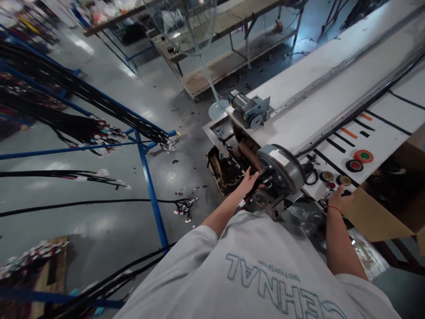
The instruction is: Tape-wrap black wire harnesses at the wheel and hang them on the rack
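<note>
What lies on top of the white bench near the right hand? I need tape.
Four tape rolls lie on the white bench: a red-and-green one, a black one, two dark ones. The right hand hides what lies beneath it.

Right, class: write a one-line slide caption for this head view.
Left hand grips black wires beside a grey drum; right hand rests at the white bench edge near tape rolls.

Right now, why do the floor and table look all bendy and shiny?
In the head view, the wide lens bends the long white table and blue rack bars; ceiling lights glare off the grey floor; the left hand and right hand stay fairly sharp, while far corners blur.
</note>
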Tool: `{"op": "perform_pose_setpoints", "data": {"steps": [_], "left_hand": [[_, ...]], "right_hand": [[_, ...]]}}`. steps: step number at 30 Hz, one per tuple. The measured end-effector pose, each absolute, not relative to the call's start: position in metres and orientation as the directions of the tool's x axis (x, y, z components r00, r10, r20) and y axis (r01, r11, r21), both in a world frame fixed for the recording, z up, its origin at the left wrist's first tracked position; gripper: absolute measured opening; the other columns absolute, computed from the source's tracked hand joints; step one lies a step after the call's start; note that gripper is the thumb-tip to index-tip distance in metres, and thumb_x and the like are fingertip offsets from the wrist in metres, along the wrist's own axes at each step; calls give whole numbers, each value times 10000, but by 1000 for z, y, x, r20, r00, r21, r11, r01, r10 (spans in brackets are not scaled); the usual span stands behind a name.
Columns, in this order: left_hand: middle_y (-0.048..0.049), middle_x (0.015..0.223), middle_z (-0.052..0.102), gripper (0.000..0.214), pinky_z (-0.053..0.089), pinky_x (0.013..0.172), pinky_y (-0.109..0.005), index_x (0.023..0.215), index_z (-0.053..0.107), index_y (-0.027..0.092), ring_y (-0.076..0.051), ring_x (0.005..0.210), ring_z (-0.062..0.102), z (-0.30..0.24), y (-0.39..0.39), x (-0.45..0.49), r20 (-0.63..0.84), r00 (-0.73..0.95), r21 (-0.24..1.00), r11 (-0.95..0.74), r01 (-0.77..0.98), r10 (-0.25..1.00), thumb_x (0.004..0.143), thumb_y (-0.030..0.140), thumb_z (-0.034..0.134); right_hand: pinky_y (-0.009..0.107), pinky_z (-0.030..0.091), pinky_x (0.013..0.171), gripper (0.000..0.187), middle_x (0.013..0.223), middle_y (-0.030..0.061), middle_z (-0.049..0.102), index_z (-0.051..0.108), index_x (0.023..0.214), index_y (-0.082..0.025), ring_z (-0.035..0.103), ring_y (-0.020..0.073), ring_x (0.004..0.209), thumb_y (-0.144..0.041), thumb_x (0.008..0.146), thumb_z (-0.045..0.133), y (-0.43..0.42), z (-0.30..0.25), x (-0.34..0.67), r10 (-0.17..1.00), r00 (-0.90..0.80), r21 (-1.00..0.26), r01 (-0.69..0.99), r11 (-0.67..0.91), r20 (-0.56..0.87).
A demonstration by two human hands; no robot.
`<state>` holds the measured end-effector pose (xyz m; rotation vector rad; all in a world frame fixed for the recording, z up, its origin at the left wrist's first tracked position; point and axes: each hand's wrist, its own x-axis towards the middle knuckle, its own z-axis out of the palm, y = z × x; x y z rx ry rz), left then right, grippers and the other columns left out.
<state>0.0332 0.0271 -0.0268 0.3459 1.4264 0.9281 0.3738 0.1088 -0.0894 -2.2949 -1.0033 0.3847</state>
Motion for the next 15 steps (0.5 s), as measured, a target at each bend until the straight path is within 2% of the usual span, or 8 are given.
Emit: {"op": "perform_pose_setpoints", "data": {"steps": [3,6,8,9,11,12,14,15], "left_hand": [[-143,1299,589,536,496,566,-260,1502,235,268,-196,804,714,-33,29,30,-762,-61,624,705,-338,645,1019,467,356],[-81,1145,658,431,462,508,-220,1391,384,249,-192,796,718,-44,25,29,-808,0,555,760,-340,590,1017,461,349],[-62,1088,671,407,445,481,-209,1352,416,239,-183,757,721,-50,21,30,-823,12,533,779,-332,568,1010,454,363],[-61,1078,674,403,441,474,-207,1338,427,231,-178,740,722,-52,20,30,-830,17,523,788,-326,558,1007,453,370],[-63,1073,681,396,442,468,-204,1303,456,218,-167,717,723,-55,20,30,-846,35,497,810,-312,533,998,461,393],[-64,1068,685,396,446,468,-203,1279,477,209,-164,711,724,-55,20,30,-851,47,486,820,-302,522,991,473,411],[-72,1038,698,412,461,475,-204,1233,519,187,-164,704,724,-55,22,30,-859,72,469,837,-282,506,975,499,443],[-77,1011,707,419,471,478,-208,1214,537,175,-168,697,724,-55,23,30,-864,81,461,844,-274,498,969,505,456]], "right_hand": [[505,289,1138,565,1394,283,480,425,1366,-30,417,372,1352,-352,903,458,107,-83,371,689,722,-618,515,-594,-61],[483,295,1137,618,1394,314,462,426,1373,9,412,367,1359,-352,878,504,104,-71,367,669,738,-592,501,-631,-89],[505,274,1139,645,1424,332,421,464,1345,13,375,381,1376,-376,839,557,104,-56,357,708,704,-612,536,-582,-57],[516,284,1128,628,1411,320,445,504,1311,-6,391,379,1360,-409,834,567,107,-46,348,765,642,-655,561,-506,-42],[503,367,1073,568,1275,245,588,597,1196,-72,507,340,1249,-525,862,519,121,-21,317,921,386,-794,543,-274,-54],[485,431,1011,575,1130,194,664,634,1124,-103,588,312,1132,-597,882,467,133,-8,297,974,198,-872,450,-192,-112],[460,488,924,633,930,137,703,684,990,-140,641,293,994,-708,868,433,162,19,250,961,-161,-928,336,-160,-224],[456,485,920,630,872,131,701,697,916,-143,646,293,963,-727,850,471,177,31,226,931,-272,-917,378,-129,-244]]}}
